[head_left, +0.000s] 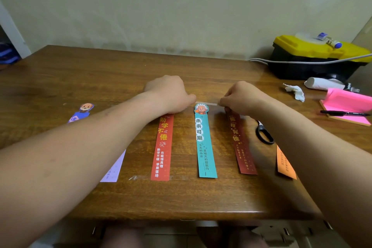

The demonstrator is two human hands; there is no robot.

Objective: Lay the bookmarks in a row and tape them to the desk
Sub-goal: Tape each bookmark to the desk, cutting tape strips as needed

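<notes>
Head view: five bookmarks [162, 147] lay side by side on the desk [80, 78]. Clear tape [209, 104] crossed the far end of the teal bookmark [205, 147]. My right hand [239, 97] pinched its right end. My left hand [171, 94] touched its left end with the thumb; I could not tell how the other fingers lay.

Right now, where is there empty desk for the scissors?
Bare desk: beyond the left hand and right hand holding tape, up to the wall; also along the front edge below the bookmarks. Crowded: their row, and the right side with toolbox, tissue, pink notepad, pen.
</notes>
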